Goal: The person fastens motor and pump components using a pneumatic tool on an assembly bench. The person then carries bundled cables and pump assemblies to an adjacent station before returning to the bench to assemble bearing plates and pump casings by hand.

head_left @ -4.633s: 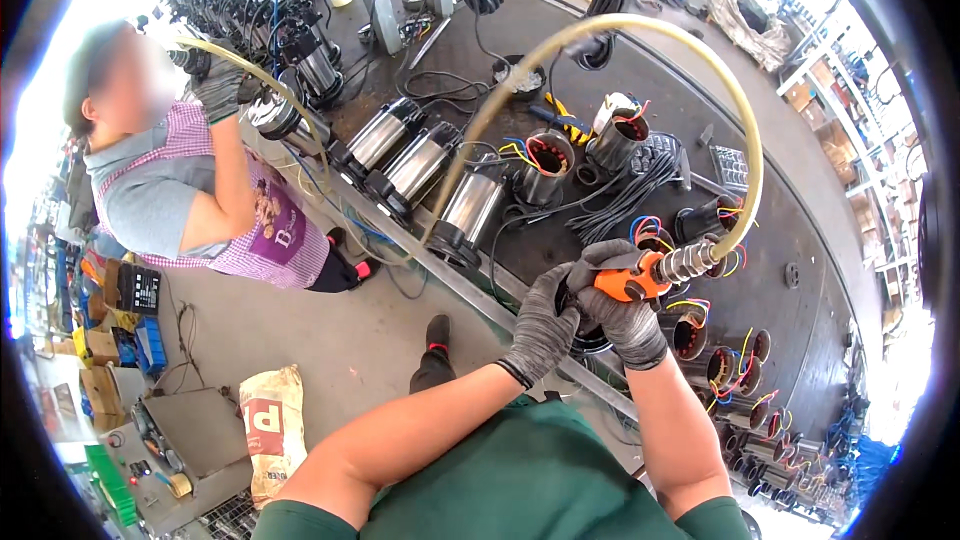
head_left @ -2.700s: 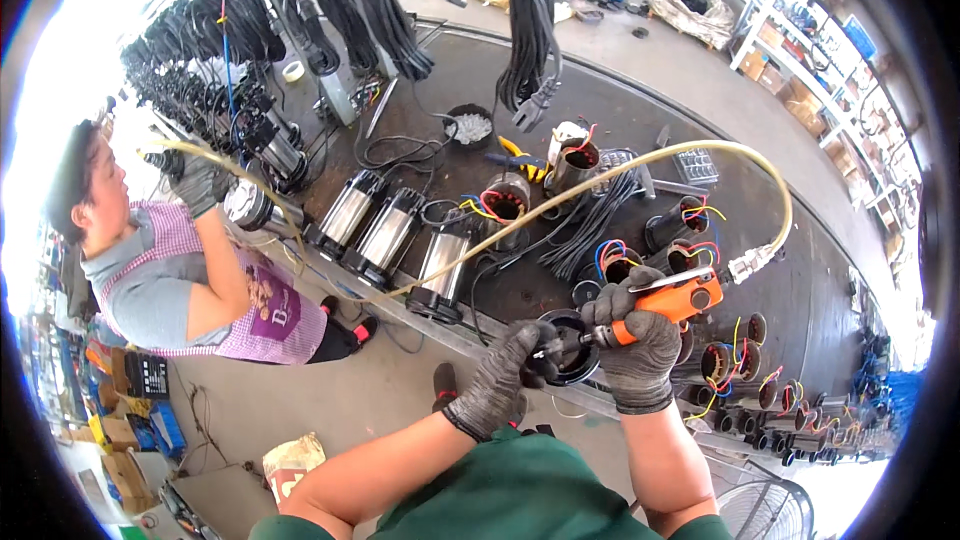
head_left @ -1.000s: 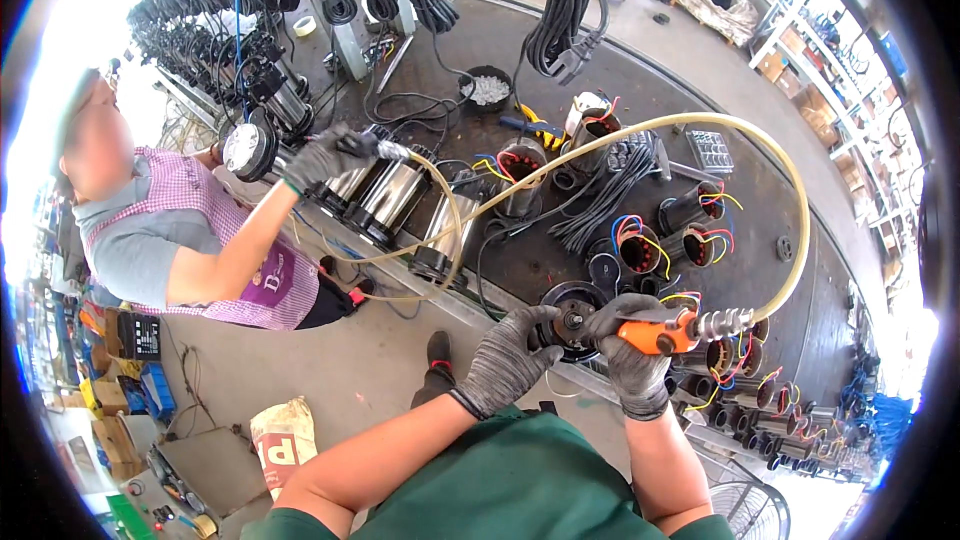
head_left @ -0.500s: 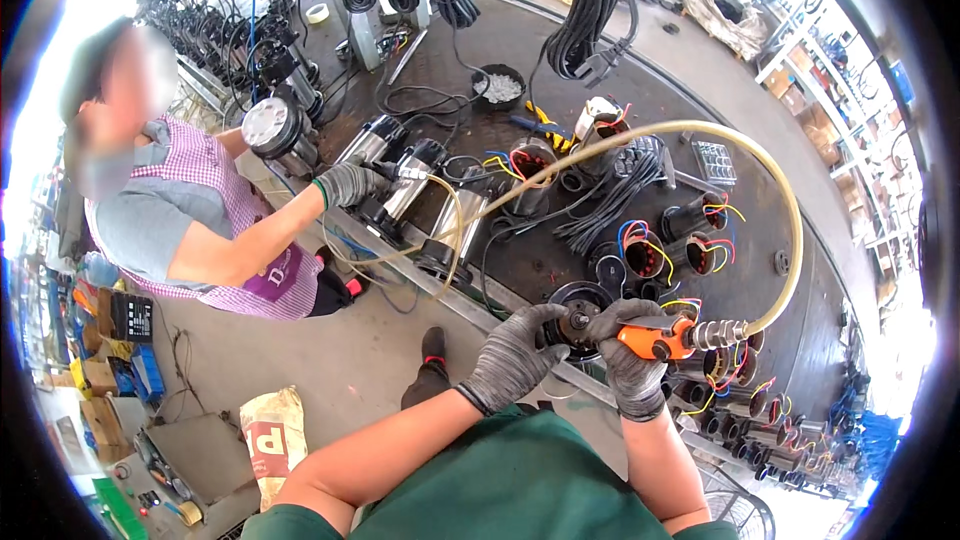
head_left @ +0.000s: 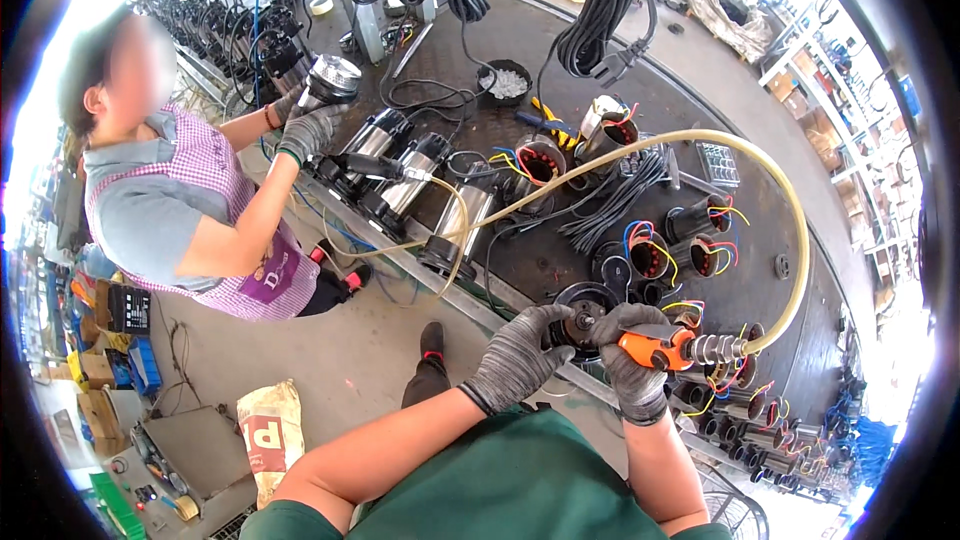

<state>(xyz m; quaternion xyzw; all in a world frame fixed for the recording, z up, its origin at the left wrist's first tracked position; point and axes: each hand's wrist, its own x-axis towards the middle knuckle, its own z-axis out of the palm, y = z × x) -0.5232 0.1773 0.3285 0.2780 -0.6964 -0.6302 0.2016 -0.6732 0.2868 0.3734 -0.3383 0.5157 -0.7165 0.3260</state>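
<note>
My gloved left hand (head_left: pixel 520 358) reaches in from the left, thumb and forefinger closed on the edge of a round black pump part (head_left: pixel 580 322) at the bench's near edge. In my gloved right hand (head_left: pixel 632 380) is an orange air tool (head_left: pixel 655 348), lying across the palm. The fingertips of that hand are close to the middle of the round part; whether they pinch something small there cannot be made out. A yellowish air hose (head_left: pixel 790 200) runs from the tool's coiled metal end and arches over the bench.
At left a co-worker in a checked apron (head_left: pixel 260 270) holds a silver-topped pump (head_left: pixel 333 80). Steel pump bodies (head_left: pixel 405 180), open motor housings with coloured wires (head_left: pixel 648 255), coiled black cable (head_left: pixel 620 205) and a bowl of clear pieces (head_left: pixel 505 82) occupy the bench (head_left: pixel 560 240). Cable bundles (head_left: pixel 605 10) hang above.
The co-worker's hand has left the black-handled hose tool, which lies on the pumps; both their hands now hold the silver-topped pump, raised and tilted. My hands have barely shifted.
</note>
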